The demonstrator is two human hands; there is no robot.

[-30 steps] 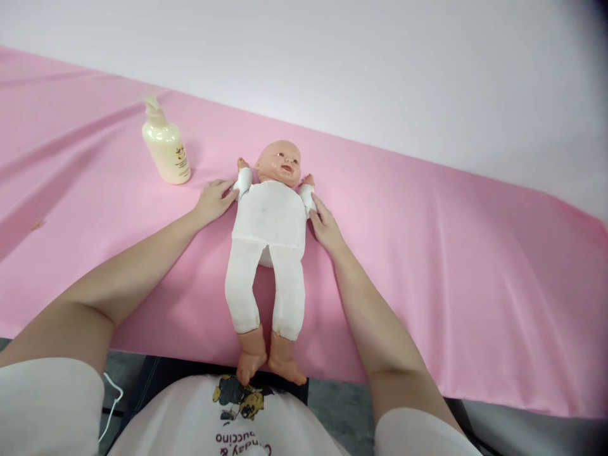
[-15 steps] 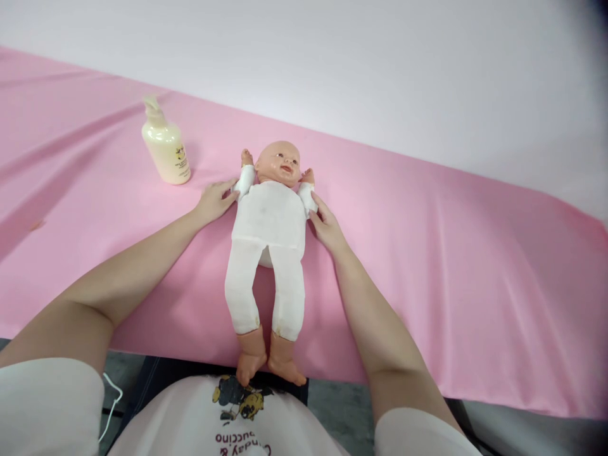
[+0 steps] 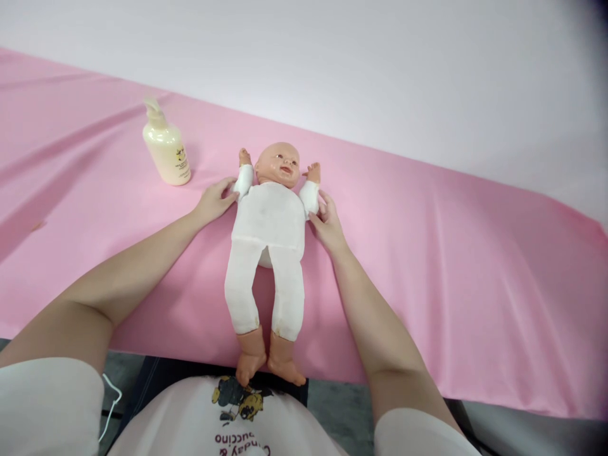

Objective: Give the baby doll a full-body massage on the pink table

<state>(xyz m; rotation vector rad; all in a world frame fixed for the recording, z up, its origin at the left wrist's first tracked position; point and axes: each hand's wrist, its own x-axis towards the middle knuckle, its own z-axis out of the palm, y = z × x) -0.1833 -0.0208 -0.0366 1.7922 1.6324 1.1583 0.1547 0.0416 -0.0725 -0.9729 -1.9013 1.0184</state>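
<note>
Left hand [image 3: 213, 201], right hand [image 3: 329, 223]: fingers loosely curled, one at each upper arm of baby doll [image 3: 269, 215]. Doll face-up mid-counter [image 3: 389, 253], head toward twelve, feet at six. Pump bottle [image 3: 167, 151] stands at ten o'clock.

Upside-down "nday &" and "uccino" on white shirt [image 3: 180, 418]

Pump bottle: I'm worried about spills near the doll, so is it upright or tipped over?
Upright: the pump bottle stands on its base on the pink cloth, with its pump at the top.
</note>
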